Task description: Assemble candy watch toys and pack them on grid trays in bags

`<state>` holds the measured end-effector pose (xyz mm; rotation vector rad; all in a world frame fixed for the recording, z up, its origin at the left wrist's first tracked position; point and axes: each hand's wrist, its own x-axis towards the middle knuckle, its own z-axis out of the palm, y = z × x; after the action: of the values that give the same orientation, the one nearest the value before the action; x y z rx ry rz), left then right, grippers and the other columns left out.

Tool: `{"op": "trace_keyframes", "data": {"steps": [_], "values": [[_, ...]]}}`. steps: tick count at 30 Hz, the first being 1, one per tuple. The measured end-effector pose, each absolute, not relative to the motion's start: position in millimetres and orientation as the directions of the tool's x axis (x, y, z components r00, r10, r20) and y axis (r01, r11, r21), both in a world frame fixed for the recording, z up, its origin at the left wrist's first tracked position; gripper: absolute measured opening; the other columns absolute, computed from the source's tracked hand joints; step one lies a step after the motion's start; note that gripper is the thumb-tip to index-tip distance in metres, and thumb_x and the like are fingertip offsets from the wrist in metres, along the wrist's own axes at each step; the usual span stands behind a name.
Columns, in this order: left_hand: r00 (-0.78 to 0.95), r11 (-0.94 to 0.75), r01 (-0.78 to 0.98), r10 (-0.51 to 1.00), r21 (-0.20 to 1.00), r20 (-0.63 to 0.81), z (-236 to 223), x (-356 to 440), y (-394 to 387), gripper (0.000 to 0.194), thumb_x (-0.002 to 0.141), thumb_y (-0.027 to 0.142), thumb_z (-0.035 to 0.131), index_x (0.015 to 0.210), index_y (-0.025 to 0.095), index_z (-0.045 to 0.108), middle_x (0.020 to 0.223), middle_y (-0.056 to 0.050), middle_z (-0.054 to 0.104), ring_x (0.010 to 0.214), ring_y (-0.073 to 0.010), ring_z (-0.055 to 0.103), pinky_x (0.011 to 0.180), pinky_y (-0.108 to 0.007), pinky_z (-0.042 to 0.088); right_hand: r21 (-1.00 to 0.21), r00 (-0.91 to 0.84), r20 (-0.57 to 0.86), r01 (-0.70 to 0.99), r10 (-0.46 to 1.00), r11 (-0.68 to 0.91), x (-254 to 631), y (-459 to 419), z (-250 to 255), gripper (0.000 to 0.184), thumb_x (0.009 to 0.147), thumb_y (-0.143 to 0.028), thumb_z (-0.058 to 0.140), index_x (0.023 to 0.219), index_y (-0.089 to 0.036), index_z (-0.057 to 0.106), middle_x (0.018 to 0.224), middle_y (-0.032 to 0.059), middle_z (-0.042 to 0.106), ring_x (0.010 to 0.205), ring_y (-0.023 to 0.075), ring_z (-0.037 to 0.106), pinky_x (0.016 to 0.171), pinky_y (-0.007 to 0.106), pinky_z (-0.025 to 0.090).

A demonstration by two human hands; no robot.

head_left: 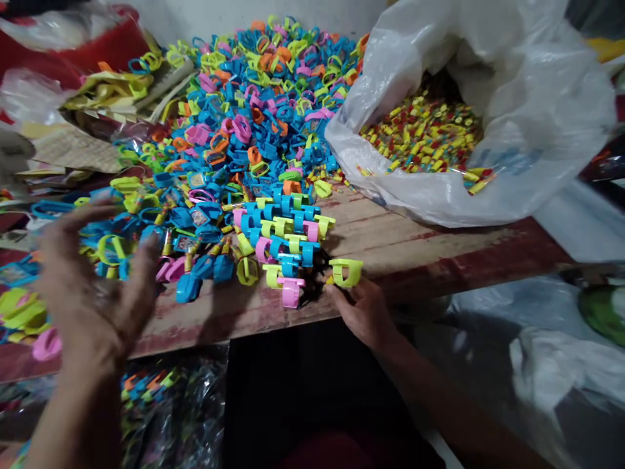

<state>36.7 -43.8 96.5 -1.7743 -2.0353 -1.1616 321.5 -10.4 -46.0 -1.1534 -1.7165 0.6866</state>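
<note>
A big heap of small plastic toy rings (254,111) in blue, pink, green and orange covers a worn wooden table (390,241). Near the front edge several rings stand in neat rows (286,238). My right hand (364,312) pinches a yellow-green ring (346,272) at the right end of those rows. My left hand (95,286) hovers blurred over loose rings at the left, fingers spread, holding nothing.
An open clear plastic bag (488,98) at the right holds many small yellow and red pieces (424,133). Gold wrappers and red cloth lie at the back left. Bags of more rings (161,397) sit below the table edge.
</note>
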Motion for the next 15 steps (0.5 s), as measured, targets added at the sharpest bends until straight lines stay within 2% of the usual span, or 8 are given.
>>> {"op": "trace_keyframes", "data": {"steps": [1, 3, 6, 10, 15], "values": [[-0.127, -0.152, 0.918, 0.764, 0.367, 0.633, 95.1, 52.6, -48.3, 0.045, 0.089, 0.038, 0.057, 0.13, 0.023, 0.047, 0.142, -0.005, 0.05, 0.139, -0.0256, 0.039, 0.119, -0.044, 0.027, -0.84, -0.122, 0.375, 0.373, 0.919, 0.393, 320.7, -8.5, -44.9, 0.013, 0.089, -0.027, 0.06, 0.095, -0.02, 0.068, 0.093, 0.0075, 0.074, 0.087, 0.0219, 0.07, 0.082, 0.032, 0.055], [0.137, -0.331, 0.898, 0.837, 0.29, 0.53, 92.1, 81.8, -50.8, 0.04, 0.092, 0.036, 0.053, 0.131, 0.028, 0.047, 0.146, -0.003, 0.049, 0.145, -0.0246, 0.032, 0.119, -0.047, 0.029, -0.871, -0.083, 0.357, 0.329, 0.93, 0.364, 320.4, -3.2, -43.0, 0.014, 0.089, -0.029, 0.06, 0.096, -0.021, 0.068, 0.095, 0.0071, 0.074, 0.089, 0.0213, 0.07, 0.083, 0.032, 0.055], [0.354, -0.475, 0.856, 0.828, 0.207, 0.436, 87.1, 111.3, -41.3, 0.04, 0.096, 0.037, 0.047, 0.136, 0.033, 0.043, 0.144, 0.0, 0.053, 0.146, -0.025, 0.031, 0.119, -0.052, 0.026, -0.908, -0.012, 0.331, 0.268, 0.944, 0.322, 323.4, 5.3, -42.6, 0.015, 0.089, -0.031, 0.062, 0.097, -0.02, 0.068, 0.097, 0.0067, 0.075, 0.091, 0.0212, 0.071, 0.085, 0.033, 0.055], [0.463, -0.525, 0.839, 0.827, 0.144, 0.318, 76.5, 122.2, -24.2, 0.05, 0.098, 0.035, 0.041, 0.147, 0.032, 0.034, 0.15, 0.001, 0.047, 0.146, -0.0258, 0.03, 0.121, -0.053, 0.018, -0.888, -0.045, 0.373, 0.27, 0.927, 0.371, 326.4, 12.8, -44.5, 0.015, 0.088, -0.029, 0.064, 0.098, -0.02, 0.07, 0.098, 0.0061, 0.075, 0.093, 0.0205, 0.071, 0.089, 0.034, 0.054], [0.47, -0.509, 0.85, 0.85, 0.139, 0.239, 60.8, 119.6, -20.1, 0.053, 0.099, 0.033, 0.036, 0.151, 0.032, 0.027, 0.155, 0.0, 0.04, 0.146, -0.0219, 0.031, 0.123, -0.05, 0.011, -0.876, -0.053, 0.362, 0.322, 0.931, 0.359, 321.6, 22.2, -43.9, 0.015, 0.088, -0.028, 0.064, 0.097, -0.019, 0.071, 0.099, 0.0066, 0.076, 0.091, 0.0196, 0.07, 0.087, 0.032, 0.053]]}}
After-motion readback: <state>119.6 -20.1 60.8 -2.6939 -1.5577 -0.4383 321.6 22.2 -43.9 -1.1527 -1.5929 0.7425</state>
